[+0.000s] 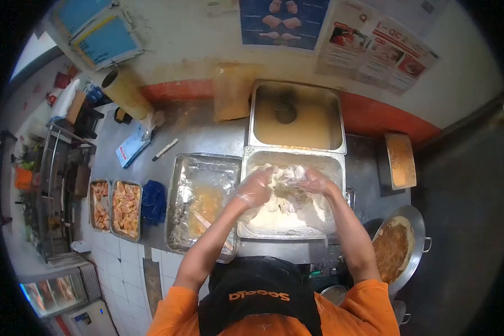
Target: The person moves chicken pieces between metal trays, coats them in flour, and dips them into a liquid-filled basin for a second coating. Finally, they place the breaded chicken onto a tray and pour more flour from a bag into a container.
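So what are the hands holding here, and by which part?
Both the left hand and right hand clasp a floured piece over the flour tray, one at each end. What it is cannot be told.

mirrored orange lettering on black apron (258, 295), unreadable

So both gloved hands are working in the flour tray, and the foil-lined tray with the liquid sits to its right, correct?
Not quite. Both hands, the left hand and the right hand, are in the flour tray, but the foil-lined tray with the liquid sits to its left, not its right. The head view shows this.
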The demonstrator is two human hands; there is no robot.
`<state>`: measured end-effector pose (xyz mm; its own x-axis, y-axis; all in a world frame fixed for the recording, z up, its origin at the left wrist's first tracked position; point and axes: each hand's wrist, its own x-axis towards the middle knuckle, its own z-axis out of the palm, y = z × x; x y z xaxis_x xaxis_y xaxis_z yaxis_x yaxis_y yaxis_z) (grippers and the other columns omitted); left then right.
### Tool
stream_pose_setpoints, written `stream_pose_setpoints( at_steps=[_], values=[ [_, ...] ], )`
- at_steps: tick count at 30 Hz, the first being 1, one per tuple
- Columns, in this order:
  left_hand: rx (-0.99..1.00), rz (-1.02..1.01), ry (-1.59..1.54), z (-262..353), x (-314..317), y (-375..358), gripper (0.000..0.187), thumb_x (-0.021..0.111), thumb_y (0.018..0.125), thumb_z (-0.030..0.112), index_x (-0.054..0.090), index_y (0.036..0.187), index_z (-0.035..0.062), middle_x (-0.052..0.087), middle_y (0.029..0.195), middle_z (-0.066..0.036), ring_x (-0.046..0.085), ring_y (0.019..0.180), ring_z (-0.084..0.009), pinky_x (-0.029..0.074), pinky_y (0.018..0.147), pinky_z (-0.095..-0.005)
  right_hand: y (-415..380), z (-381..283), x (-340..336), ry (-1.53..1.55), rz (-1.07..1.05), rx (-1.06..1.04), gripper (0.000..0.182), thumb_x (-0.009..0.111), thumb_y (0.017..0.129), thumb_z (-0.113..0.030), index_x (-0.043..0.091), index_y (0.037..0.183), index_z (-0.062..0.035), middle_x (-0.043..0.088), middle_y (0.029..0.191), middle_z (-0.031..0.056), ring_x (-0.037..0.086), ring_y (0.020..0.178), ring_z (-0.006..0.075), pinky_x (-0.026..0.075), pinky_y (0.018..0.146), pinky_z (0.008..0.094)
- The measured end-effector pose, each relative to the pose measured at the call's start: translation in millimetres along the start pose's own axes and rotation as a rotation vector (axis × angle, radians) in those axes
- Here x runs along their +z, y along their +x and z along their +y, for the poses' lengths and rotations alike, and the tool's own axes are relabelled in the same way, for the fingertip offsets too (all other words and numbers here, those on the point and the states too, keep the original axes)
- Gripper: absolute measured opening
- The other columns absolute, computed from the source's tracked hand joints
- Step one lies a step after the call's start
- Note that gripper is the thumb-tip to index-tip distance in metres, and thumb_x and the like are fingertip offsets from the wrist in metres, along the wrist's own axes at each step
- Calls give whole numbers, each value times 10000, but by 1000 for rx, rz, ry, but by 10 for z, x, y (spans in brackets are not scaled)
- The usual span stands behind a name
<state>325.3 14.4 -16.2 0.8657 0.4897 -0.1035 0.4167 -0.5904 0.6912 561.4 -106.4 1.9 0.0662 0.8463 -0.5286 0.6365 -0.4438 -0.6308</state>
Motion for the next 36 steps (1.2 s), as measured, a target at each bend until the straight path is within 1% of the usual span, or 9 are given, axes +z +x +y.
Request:
stream_pose_setpoints(
  at_steps=[2, 6, 9, 13, 14, 18, 22, 27, 36],
  values=[
    [-141, -451, 206, 442, -221, 170, 772, 544, 840, 6, 307, 1574, 56, 456, 1492, -296, 409, 1433, -395, 368, 1175, -420, -162, 97, 9, 85, 135, -80, 799, 794, 795, -499, 543, 1374, -9, 711, 1147, 227, 693, 1033, 334, 542, 928, 424],
    [60, -288, 716, 107, 403, 140, 660, 538, 923, 146, 346, 1535, -5, 527, 1423, -294, 505, 1358, -393, 438, 1109, -422, -207, 312, 364, -434, 97, 29, 928, 759, 808, -483, 385, 1482, 34, 660, 1225, 285, 640, 1157, 410, 445, 1083, 455],
    [-103, -513, 456, 172, 307, 257, 526, 542, 933, 165, 496, 1436, 17, 621, 1313, -267, 615, 1229, -382, 509, 1013, -430, -158, 135, 770, -867, 69, 106, 931, 684, 833, -517, 375, 1494, 61, 682, 1187, 272, 655, 1151, 373, 425, 1108, 392],
    [-79, -515, 353, 108, 328, 308, 346, 565, 943, 221, 651, 1230, 48, 689, 1172, -242, 676, 1089, -395, 547, 940, -460, -127, 125, 693, -731, 124, 18, 786, 666, 847, -485, 533, 1384, 74, 723, 1079, 242, 695, 1059, 342, 531, 947, 383],
    [-56, -476, 303, 95, 300, 283, 345, 564, 946, 221, 649, 1232, 48, 688, 1168, -243, 676, 1085, -397, 546, 941, -462, -182, 131, 545, -646, 78, -29, 479, 641, 825, -259, 617, 1214, 19, 721, 1038, 231, 692, 1004, 363, 561, 869, 423],
    [-16, -454, 144, 224, 153, 212, 330, 547, 950, 194, 645, 1229, 48, 686, 1156, -245, 677, 1063, -400, 546, 933, -469, -304, -213, 111, -439, -59, 136, 536, 700, 798, -287, 594, 1282, -82, 717, 1048, 240, 668, 1098, 385, 546, 916, 426],
    [76, -302, 198, 113, 442, 158, 304, 528, 950, 154, 642, 1213, 53, 680, 1166, -237, 673, 1049, -407, 552, 918, -468, -193, 219, 759, -849, 594, -224, 541, 700, 802, -248, 585, 1316, -119, 705, 1068, 255, 676, 1086, 363, 540, 929, 415],
    [6, -381, 294, 94, 496, 150, 241, 568, 938, 184, 683, 1112, 65, 717, 1037, -223, 699, 965, -389, 567, 838, -463, -283, 38, 371, -341, 145, -37, 611, 752, 782, -209, 586, 1364, -125, 711, 1119, 230, 678, 1118, 324, 534, 954, 385],
    [-219, -235, -544, 382, -52, 230, 380, 787, 857, 201, 697, 1207, 83, 736, 879, -106, 683, 753, -145, 566, 678, -316, -548, 23, 119, 699, 332, -62, 509, 734, 844, -174, 593, 1322, -72, 690, 1155, 107, 656, 1083, 242, 536, 942, 390]
  ],
)
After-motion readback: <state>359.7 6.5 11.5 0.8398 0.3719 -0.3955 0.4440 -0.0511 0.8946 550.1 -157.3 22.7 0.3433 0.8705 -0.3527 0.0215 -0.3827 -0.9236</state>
